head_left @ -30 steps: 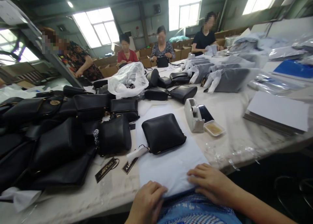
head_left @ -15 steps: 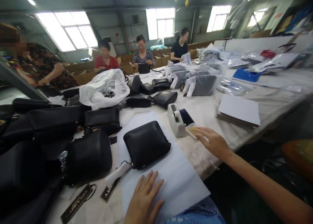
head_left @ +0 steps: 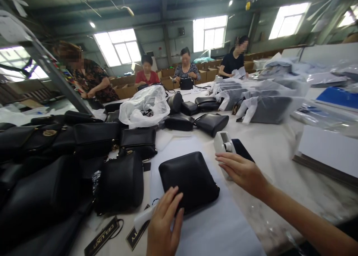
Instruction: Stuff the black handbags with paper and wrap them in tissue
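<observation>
A black handbag [head_left: 188, 179] lies on a sheet of white paper [head_left: 215, 230] in front of me. My left hand [head_left: 165, 218] is open, its fingertips at the bag's near left corner; whether they press on it I cannot tell. A strip of white wrap [head_left: 144, 215] lies beside that hand, over part of a black tag [head_left: 135, 235]. To the right of the bag, my right hand [head_left: 244, 174] is open with fingers stretched out, just in front of the tape dispenser [head_left: 224, 142]. It hides the dispenser's near end.
Several black handbags [head_left: 96, 136] crowd the left side, with a crumpled clear plastic bag [head_left: 144, 106] behind them. Wrapped bags [head_left: 268, 108] stand in a row at the back right. A stack of white boards [head_left: 330, 149] lies at right. Several co-workers [head_left: 186, 71] are across the table.
The view has swung left. My left hand has moved up to the handbag's near corner. My right hand has shifted from the small white dish toward the tape dispenser; the dish no longer shows.
</observation>
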`<state>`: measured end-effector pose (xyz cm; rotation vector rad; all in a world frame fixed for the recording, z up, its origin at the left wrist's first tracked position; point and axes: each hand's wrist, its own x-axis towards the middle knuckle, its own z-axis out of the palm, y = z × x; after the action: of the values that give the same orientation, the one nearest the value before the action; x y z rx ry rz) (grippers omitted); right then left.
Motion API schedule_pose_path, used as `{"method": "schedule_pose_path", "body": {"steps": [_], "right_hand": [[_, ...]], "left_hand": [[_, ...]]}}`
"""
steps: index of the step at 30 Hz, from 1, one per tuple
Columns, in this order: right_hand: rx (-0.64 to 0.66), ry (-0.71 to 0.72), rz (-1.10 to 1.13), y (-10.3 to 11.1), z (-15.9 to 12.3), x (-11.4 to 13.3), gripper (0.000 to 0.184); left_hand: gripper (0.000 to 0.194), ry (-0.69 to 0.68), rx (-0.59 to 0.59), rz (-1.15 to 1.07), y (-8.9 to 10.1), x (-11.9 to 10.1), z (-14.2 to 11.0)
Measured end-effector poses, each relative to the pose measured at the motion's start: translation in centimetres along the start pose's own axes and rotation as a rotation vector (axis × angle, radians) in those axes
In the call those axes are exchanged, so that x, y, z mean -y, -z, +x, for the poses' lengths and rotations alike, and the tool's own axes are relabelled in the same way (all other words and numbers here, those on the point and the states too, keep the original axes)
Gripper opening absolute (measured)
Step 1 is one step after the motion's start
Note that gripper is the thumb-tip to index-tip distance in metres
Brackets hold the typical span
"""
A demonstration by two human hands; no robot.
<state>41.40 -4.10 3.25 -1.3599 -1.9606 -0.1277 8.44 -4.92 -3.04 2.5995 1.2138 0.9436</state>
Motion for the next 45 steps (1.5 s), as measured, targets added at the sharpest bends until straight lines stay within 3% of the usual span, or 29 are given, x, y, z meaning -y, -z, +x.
{"method": "schedule_pose_path", "body": {"steps": [4,5,8,12,17,21,26,36,41,45], "right_hand": [[0.312,-0.024,-0.028,-7.2,8.3,-1.3,0.038],[0.422,-0.063,-0.074,-9.1,10.2,-2.2,0.042],[0.573,-0.087,-0.119,-14.2,14.5,-4.8,0.051],[0.679,-0.056,-0.133,-18.7,16.6,-7.4,0.061],[0.688,-0.011,-0.158,-21.2,15.6,-9.6,0.056],[0.621,0.052,-0.148,-21.3,15.2,-10.0,0.038],[0.535,0.084,-0.123,-20.2,16.1,-8.8,0.014],[0.499,0.007,-0.153,-17.0,17.4,-6.2,0.015],[0.442,0.067,-0.144,-13.8,17.6,-4.4,0.013],[0.342,0.172,-0.093,-11.0,15.6,-2.4,0.009]], "left_hand": [[0.065,0.239,0.022,0.084,-1.6,0.8,4.1],[0.066,0.255,0.041,0.079,-2.2,1.0,4.4],[0.067,0.276,0.061,0.07,-3.4,1.0,4.3],[0.072,0.293,0.001,0.076,-4.3,0.8,3.2],[0.082,0.257,-0.038,0.085,-5.6,1.4,2.7],[0.085,0.233,-0.066,0.107,-6.3,2.0,2.5],[0.087,0.224,-0.09,0.089,-6.3,2.1,2.4],[0.082,0.222,-0.083,0.114,-5.5,1.3,2.6],[0.062,0.175,-0.036,0.136,-2.1,2.9,3.9],[0.052,0.169,-0.081,0.201,1.4,5.3,8.5]]}}
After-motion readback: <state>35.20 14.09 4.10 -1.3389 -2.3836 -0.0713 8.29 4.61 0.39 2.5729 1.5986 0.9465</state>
